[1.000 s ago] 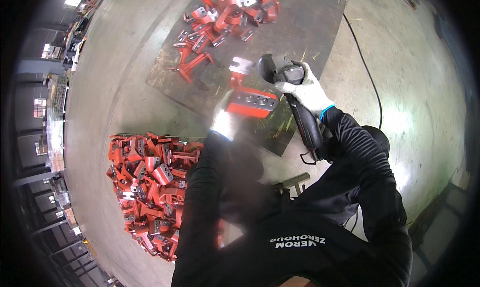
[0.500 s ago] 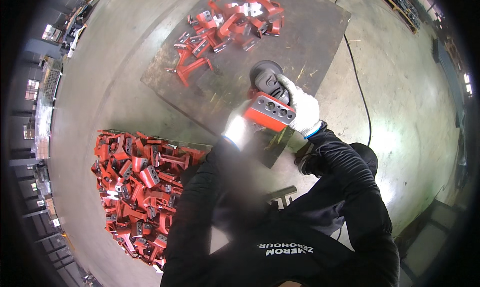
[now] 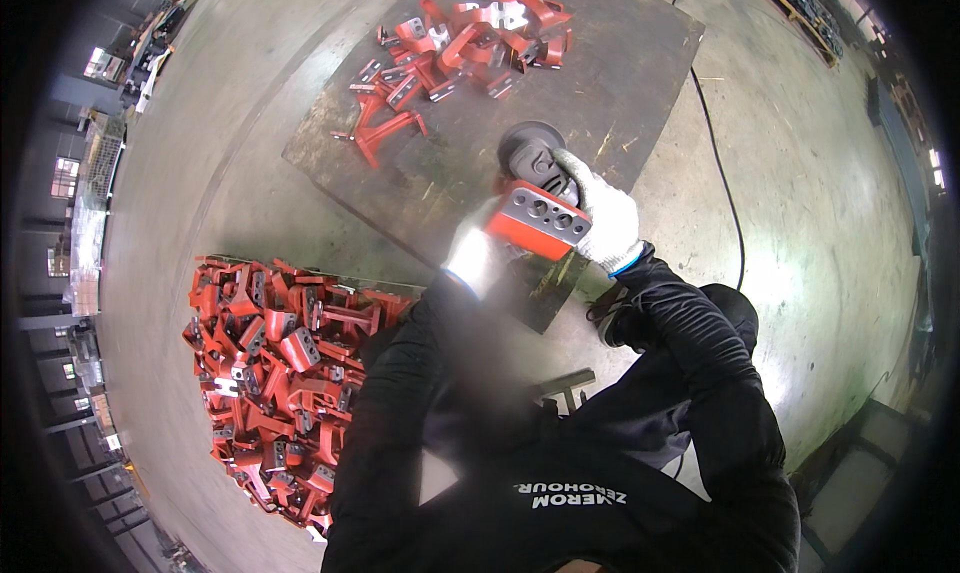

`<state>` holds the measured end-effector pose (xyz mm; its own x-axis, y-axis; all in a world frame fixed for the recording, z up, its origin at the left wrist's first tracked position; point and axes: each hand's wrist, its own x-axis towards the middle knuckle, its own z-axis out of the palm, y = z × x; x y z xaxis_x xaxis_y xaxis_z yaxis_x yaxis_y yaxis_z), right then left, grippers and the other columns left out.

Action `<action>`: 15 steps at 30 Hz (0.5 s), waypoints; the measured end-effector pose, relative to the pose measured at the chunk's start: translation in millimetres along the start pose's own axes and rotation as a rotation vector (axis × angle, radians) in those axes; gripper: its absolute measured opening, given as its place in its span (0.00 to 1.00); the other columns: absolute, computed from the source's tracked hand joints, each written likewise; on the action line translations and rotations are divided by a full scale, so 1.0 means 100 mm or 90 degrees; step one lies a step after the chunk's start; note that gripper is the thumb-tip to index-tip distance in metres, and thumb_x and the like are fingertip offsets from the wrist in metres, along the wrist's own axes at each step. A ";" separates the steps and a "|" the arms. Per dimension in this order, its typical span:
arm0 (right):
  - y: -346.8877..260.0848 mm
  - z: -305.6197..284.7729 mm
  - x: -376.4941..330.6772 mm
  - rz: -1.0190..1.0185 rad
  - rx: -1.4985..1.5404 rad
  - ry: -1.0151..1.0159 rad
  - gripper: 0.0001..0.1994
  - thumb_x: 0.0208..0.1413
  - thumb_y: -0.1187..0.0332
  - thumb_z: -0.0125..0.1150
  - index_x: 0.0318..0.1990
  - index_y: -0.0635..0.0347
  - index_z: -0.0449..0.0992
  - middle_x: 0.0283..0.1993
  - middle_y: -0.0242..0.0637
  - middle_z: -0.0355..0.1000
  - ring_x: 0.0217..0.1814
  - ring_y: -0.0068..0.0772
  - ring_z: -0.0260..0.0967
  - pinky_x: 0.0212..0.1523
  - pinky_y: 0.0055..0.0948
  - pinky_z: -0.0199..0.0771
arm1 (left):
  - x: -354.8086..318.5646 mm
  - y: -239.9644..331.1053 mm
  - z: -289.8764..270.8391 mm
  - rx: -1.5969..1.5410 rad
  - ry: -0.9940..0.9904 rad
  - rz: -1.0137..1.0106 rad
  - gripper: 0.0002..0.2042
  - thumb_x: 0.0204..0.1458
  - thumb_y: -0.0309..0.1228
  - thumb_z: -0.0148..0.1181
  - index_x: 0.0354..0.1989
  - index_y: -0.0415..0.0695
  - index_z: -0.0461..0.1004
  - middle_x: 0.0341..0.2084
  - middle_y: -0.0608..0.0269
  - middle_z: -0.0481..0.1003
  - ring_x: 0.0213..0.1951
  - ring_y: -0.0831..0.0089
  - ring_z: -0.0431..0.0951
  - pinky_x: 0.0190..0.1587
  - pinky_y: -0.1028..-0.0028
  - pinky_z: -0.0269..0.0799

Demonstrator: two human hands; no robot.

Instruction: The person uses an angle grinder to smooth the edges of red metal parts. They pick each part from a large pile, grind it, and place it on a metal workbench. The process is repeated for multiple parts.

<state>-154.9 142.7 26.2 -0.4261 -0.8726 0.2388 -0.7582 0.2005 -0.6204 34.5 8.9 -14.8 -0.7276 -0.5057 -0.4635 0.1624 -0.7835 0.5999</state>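
Note:
Both my hands wear white gloves and are held together in front of me, over the near edge of a dark metal plate [image 3: 610, 83]. My left hand [image 3: 472, 251], bright with glare and partly hidden, is closed on the left end of a red metal bracket [image 3: 530, 235]. The bracket's bare grey face, with several round holes, is turned up. My right hand [image 3: 608, 218] wraps round the body of a dark grey angle grinder [image 3: 541, 165], just beyond the bracket. The grinder's round head lies over the plate; whether its disc touches the bracket is hidden.
Several loose red brackets [image 3: 465, 48] lie on the far part of the plate. A large heap of red brackets [image 3: 285, 373] stands at my left. A black cable [image 3: 718, 163] runs along the floor at right. My shoe [image 3: 615, 323] and a small metal stand [image 3: 567, 383] are close by.

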 end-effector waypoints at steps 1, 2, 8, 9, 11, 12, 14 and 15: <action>-0.03 0.00 0.00 0.003 -0.015 -0.002 0.38 0.52 0.53 0.73 0.72 0.47 0.67 0.53 0.52 0.80 0.48 0.57 0.81 0.48 0.44 0.82 | 0.12 -0.13 -0.21 0.019 -0.016 0.055 0.20 0.71 0.42 0.51 0.60 0.41 0.76 0.50 0.59 0.81 0.48 0.67 0.83 0.50 0.66 0.81; -0.03 -0.01 -0.02 0.009 -0.031 -0.003 0.39 0.52 0.53 0.74 0.72 0.47 0.67 0.53 0.52 0.80 0.49 0.56 0.82 0.48 0.43 0.83 | 0.18 -0.16 -0.26 0.022 -0.028 0.083 0.19 0.71 0.42 0.51 0.60 0.41 0.76 0.50 0.59 0.81 0.48 0.67 0.82 0.50 0.67 0.80; -0.05 -0.12 -0.04 0.016 -0.020 0.034 0.41 0.47 0.56 0.79 0.71 0.46 0.68 0.50 0.49 0.81 0.49 0.54 0.82 0.49 0.45 0.83 | 0.11 0.12 -0.19 -0.092 -0.028 -0.005 0.19 0.72 0.40 0.50 0.61 0.41 0.75 0.50 0.58 0.80 0.50 0.66 0.82 0.52 0.66 0.80; -0.10 -0.11 -0.01 0.028 -0.025 0.025 0.41 0.46 0.56 0.79 0.71 0.46 0.68 0.50 0.49 0.81 0.49 0.54 0.82 0.49 0.44 0.83 | 0.11 0.09 -0.25 -0.031 -0.040 0.038 0.18 0.72 0.40 0.51 0.61 0.41 0.75 0.50 0.58 0.80 0.50 0.66 0.82 0.52 0.67 0.80; -0.16 -0.11 0.02 0.060 -0.043 0.010 0.42 0.46 0.57 0.79 0.71 0.45 0.67 0.50 0.48 0.81 0.49 0.54 0.82 0.48 0.44 0.83 | 0.17 -0.01 -0.35 0.032 -0.057 0.077 0.18 0.72 0.39 0.51 0.61 0.42 0.75 0.50 0.58 0.80 0.50 0.66 0.82 0.52 0.67 0.80; -0.18 -0.11 0.03 0.069 -0.053 -0.007 0.42 0.46 0.57 0.79 0.72 0.45 0.67 0.50 0.48 0.81 0.48 0.54 0.82 0.48 0.44 0.83 | 0.16 -0.03 -0.35 0.035 -0.060 0.076 0.17 0.72 0.39 0.51 0.60 0.42 0.75 0.50 0.58 0.80 0.50 0.65 0.82 0.52 0.67 0.80; -0.17 -0.13 0.03 0.090 -0.079 -0.038 0.42 0.47 0.56 0.78 0.72 0.44 0.66 0.49 0.47 0.81 0.47 0.53 0.82 0.47 0.44 0.83 | 0.05 0.07 -0.13 -0.076 -0.041 -0.003 0.17 0.71 0.38 0.51 0.60 0.42 0.75 0.50 0.58 0.80 0.50 0.65 0.82 0.52 0.66 0.80; -0.16 -0.13 0.03 0.069 -0.076 -0.023 0.43 0.46 0.56 0.77 0.73 0.45 0.66 0.46 0.48 0.81 0.44 0.53 0.82 0.45 0.45 0.83 | 0.03 0.10 -0.11 -0.094 -0.039 -0.011 0.17 0.72 0.38 0.51 0.61 0.41 0.74 0.51 0.58 0.79 0.51 0.65 0.82 0.51 0.66 0.80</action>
<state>-150.4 142.6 46.2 -0.4919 -0.8580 0.1477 -0.7632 0.3433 -0.5474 40.9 -4.5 -17.5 -0.7700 -0.4726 -0.4287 0.2431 -0.8385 0.4877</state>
